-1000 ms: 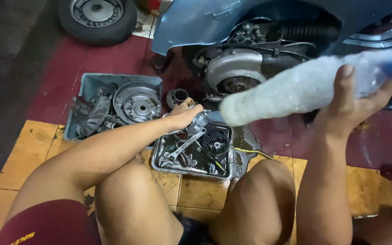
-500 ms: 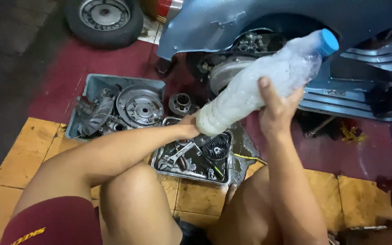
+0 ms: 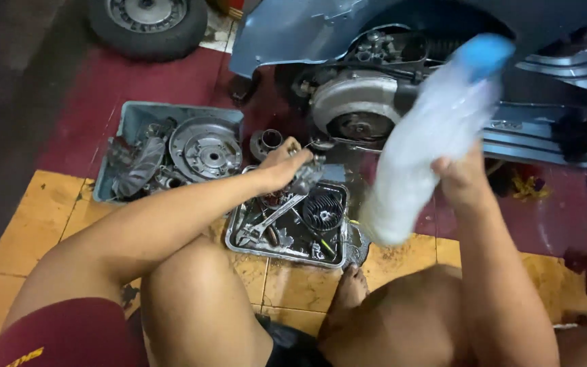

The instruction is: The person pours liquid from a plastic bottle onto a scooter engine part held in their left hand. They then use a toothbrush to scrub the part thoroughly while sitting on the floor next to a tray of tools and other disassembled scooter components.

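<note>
My right hand [image 3: 463, 180] grips a clear plastic bottle [image 3: 429, 136] with a blue cap, blurred and tilted, its base low over the right edge of a metal tray [image 3: 239, 241]. My left hand [image 3: 287, 163] reaches over the tray's far edge and is closed on a small metal engine part [image 3: 307, 173]. In the tray lie a spanner, a finned cylinder [image 3: 324, 211] and several small oily parts.
A blue scooter [image 3: 348, 41] with its engine [image 3: 354, 105] exposed stands beyond the tray. A grey plastic bin [image 3: 127, 119] at left holds a round flywheel [image 3: 205, 149] and other parts. A wheel [image 3: 147, 20] lies at top left. My bare knees and foot [image 3: 351, 289] are below the tray.
My right hand brought the bottle from up high at the right down and left, then swung its base lower beside the tray. My left hand stays at the tray's far edge.
</note>
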